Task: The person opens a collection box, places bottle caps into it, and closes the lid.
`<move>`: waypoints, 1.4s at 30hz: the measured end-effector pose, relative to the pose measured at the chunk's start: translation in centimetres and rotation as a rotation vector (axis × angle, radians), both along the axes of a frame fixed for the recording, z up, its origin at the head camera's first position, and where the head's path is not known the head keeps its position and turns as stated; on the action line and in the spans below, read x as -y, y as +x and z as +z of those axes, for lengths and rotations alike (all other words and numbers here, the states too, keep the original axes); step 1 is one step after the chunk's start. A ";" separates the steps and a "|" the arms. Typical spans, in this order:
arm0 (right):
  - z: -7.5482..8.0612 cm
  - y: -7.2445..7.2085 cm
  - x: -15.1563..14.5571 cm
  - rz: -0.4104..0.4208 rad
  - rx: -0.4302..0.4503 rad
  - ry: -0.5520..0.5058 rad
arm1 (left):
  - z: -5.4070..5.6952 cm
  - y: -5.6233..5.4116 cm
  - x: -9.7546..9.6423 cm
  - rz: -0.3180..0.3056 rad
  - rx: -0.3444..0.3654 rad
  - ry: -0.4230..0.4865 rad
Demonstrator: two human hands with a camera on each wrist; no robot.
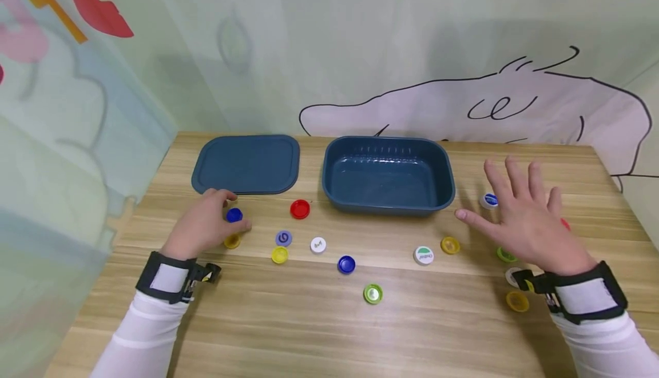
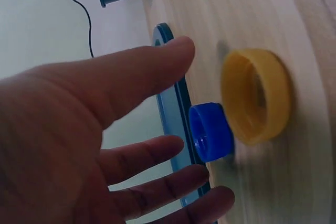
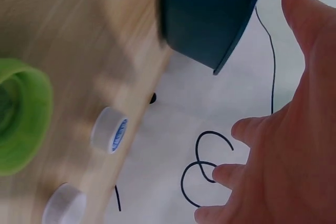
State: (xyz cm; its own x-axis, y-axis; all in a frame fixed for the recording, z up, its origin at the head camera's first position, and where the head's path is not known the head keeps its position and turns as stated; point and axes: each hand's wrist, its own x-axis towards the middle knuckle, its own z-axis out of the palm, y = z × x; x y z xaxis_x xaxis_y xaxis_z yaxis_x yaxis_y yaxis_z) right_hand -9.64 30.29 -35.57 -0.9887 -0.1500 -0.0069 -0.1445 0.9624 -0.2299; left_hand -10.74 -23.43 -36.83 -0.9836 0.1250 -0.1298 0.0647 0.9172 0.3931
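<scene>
My left hand (image 1: 201, 226) is low over the table's left side, thumb and fingers apart on either side of a blue bottle cap (image 1: 234, 215). In the left wrist view that blue cap stands beside an amber cap (image 2: 278, 93), and the fingers do not appear to grip either. On the right, my right hand (image 1: 538, 232) hovers with fingers spread, holding nothing. Around it lie a white cap with a blue print (image 1: 491, 200), a green cap (image 1: 507, 255) and an amber cap (image 1: 517, 302). A red cap (image 1: 565, 224) is mostly hidden behind that hand.
A dark blue rectangular bin (image 1: 388, 209) stands at the back middle, its inside bare. Left of it lies a flat dark blue lid (image 1: 249, 163). Several caps, among them red (image 1: 300, 209), yellow (image 1: 280, 254) and blue (image 1: 346, 264), are scattered across the wooden table (image 1: 288, 332).
</scene>
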 end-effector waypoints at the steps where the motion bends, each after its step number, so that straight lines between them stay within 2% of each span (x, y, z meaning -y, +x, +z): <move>1: -0.1 0.0 0.0 0.002 0.003 -0.002 | -0.1 0.1 0.0 -0.001 0.004 -0.007; 5: -0.4 0.2 -0.1 0.007 0.012 -0.007 | -0.5 0.0 0.0 -0.004 -0.001 -0.019; 13: -0.6 0.2 -0.2 0.012 0.011 -0.005 | -0.7 -0.1 -0.2 -0.010 -0.023 -0.026; 17: -0.6 0.2 -0.3 0.009 0.002 -0.002 | -0.3 -0.4 -1.0 -0.018 -0.078 -0.007; 20: -0.5 0.3 -0.4 0.004 -0.005 0.000 | 0.5 -0.7 -2.5 -0.036 -0.166 0.038; 24: -0.4 0.4 -0.5 0.000 -0.005 0.003 | 2.6 -1.1 -5.6 -0.076 -0.268 0.117; 27: -0.4 0.4 -0.5 0.000 0.001 0.002 | 4.0 -1.7 -8.3 -0.125 -0.310 0.177; 30: -0.4 0.4 -0.5 0.001 0.004 -0.002 | 4.6 -2.4 -11.1 -0.185 -0.331 0.208; 33: -0.5 0.3 -0.5 0.002 0.006 0.000 | 4.3 -3.2 -13.5 -0.244 -0.348 0.215; 36: -0.5 0.3 -0.5 0.002 0.006 0.001 | 3.4 -3.8 -15.3 -0.298 -0.368 0.198; 39: -0.5 0.4 -0.5 0.004 0.003 -0.002 | 2.3 -4.3 -16.4 -0.339 -0.400 0.150; 42: -0.4 0.5 -0.5 0.004 0.000 -0.004 | 1.4 -4.7 -17.1 -0.347 -0.426 0.081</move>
